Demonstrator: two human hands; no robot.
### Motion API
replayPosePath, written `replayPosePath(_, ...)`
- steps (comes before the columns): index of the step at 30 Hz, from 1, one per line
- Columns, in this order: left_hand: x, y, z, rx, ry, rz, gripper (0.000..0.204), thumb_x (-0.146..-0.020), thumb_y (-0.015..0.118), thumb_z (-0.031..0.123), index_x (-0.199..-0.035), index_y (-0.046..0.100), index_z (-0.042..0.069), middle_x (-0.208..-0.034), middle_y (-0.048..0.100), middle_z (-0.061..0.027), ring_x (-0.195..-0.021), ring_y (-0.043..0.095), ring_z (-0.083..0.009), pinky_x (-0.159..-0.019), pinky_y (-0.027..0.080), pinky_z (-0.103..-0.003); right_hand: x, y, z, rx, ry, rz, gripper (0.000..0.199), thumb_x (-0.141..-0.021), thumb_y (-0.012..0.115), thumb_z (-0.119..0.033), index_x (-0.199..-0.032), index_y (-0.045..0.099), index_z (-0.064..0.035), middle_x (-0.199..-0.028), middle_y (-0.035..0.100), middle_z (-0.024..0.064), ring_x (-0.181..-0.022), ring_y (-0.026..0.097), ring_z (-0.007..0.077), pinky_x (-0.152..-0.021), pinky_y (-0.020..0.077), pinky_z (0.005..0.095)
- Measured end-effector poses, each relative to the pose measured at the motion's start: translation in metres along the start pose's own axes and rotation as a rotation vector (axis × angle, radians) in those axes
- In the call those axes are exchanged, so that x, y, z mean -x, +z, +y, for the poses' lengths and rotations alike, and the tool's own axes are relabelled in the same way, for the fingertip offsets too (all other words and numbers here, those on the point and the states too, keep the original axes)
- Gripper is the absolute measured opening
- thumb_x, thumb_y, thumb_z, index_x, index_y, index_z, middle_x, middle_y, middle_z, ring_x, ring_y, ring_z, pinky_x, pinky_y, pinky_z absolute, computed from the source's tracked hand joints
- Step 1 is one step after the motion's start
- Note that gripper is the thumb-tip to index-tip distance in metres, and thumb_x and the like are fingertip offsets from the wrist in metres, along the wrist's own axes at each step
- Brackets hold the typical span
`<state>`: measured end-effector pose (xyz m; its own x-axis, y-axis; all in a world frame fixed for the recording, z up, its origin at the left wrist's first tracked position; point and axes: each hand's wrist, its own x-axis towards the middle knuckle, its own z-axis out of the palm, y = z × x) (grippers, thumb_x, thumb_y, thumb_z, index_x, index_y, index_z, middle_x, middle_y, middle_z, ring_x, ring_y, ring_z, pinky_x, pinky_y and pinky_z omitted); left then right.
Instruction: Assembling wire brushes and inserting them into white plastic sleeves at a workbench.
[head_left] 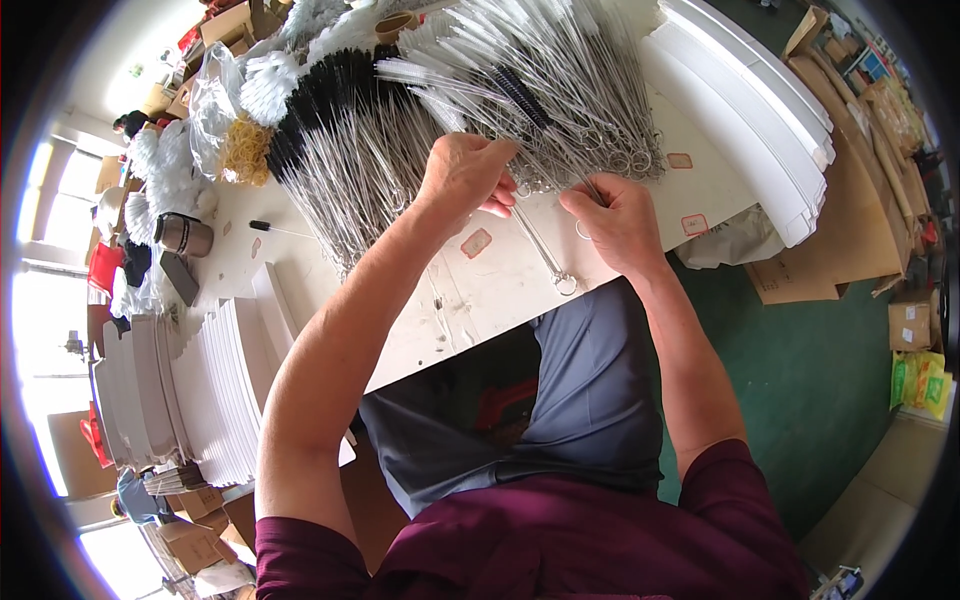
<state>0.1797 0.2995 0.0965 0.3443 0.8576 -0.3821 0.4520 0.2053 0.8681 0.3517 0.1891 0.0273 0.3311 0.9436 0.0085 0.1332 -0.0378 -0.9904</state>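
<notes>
The left hand (462,175) pinches wire-handled brushes at the edge of the white-bristled pile (540,90); the right hand (620,222) pinches one brush's wire stem beside it. A few picked brushes (545,255) lie apart on the white counter (460,300), so most of both piles, the black-bristled pile (340,120) included, looks unsorted. Small red rectangular labels (476,243) dot the counter; cardboard boxes (908,325) and a yellow-green packet (922,382) sit on the floor at right.

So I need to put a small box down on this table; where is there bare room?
The bare tabletop lies along the near edge, under the left hand, between the black-bristled brushes and the loose wire brush. A smaller patch lies beyond the right hand, toward the white foam sheets. The far half is crowded with wire brushes.
</notes>
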Motion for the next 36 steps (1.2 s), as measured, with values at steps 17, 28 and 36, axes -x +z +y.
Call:
replayPosePath(17,-0.029,-0.006,0.002,0.613,-0.129,-0.099,0.027,-0.098,0.062,0.015,-0.114,0.057,-0.006,-0.093,0.07,-0.0217,-0.071,0.069,-0.0236,-0.063,0.062,-0.034,0.0,-0.001,0.002,-0.01,-0.023,-0.02,0.023,-0.087,0.073,-0.018,-0.076,0.068,0.0017,-0.059,0.055,-0.0015,-0.055,0.048,0.0045,-0.049,0.0379,0.0279)
replayPosePath(28,-0.042,-0.002,0.012,0.739,-0.055,-0.138,0.027,-0.098,0.06,0.014,-0.12,0.055,-0.002,-0.085,0.07,-0.0196,-0.064,0.067,-0.0224,-0.061,0.062,-0.035,0.003,0.0,-0.002,-0.077,-0.022,0.005,0.024,-0.088,0.074,-0.017,-0.074,0.065,0.0007,-0.061,0.054,-0.0031,-0.057,0.046,0.0032,-0.05,0.037,0.027)
replayPosePath(36,-0.041,0.0,0.014,0.68,-0.003,-0.155,0.031,-0.101,0.057,0.018,-0.122,0.054,-0.003,-0.086,0.071,-0.0209,-0.064,0.068,-0.0246,-0.063,0.063,-0.037,0.001,0.002,-0.001,-0.027,-0.052,0.02,0.024,-0.089,0.072,-0.018,-0.074,0.064,0.0004,-0.059,0.051,-0.0024,-0.058,0.044,0.0039,-0.051,0.0361,0.0285)
